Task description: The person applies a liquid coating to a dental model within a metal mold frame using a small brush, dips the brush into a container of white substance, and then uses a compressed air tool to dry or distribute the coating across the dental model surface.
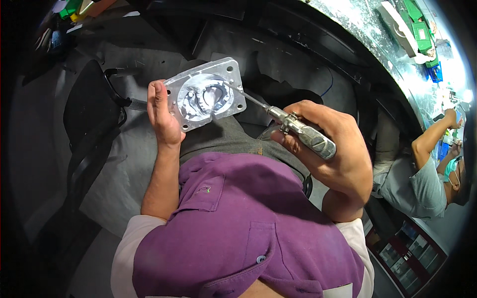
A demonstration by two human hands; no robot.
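My left hand (163, 115) grips the left edge of a clear, thick rectangular plate (221, 68) with holes at its corners. A round recess in the plate holds a shiny silvery insert (212, 97) with curved raised shapes. My right hand (334, 133) is closed round a hand tool (310, 136) with a worn metal-and-clear handle, a small cross-shaped fitting and a thin straight shaft. The shaft points up and left, its tip over the right side of the recess. Whether the tip touches the surface I cannot tell.
A black chair (92, 102) stands at the left. Along the right runs a worn workbench (365, 30) with green boxes (422, 36) and a long pale bar (398, 27). A masked co-worker in a grey shirt (428, 191) works there. A glass-fronted cabinet (407, 253) is at lower right.
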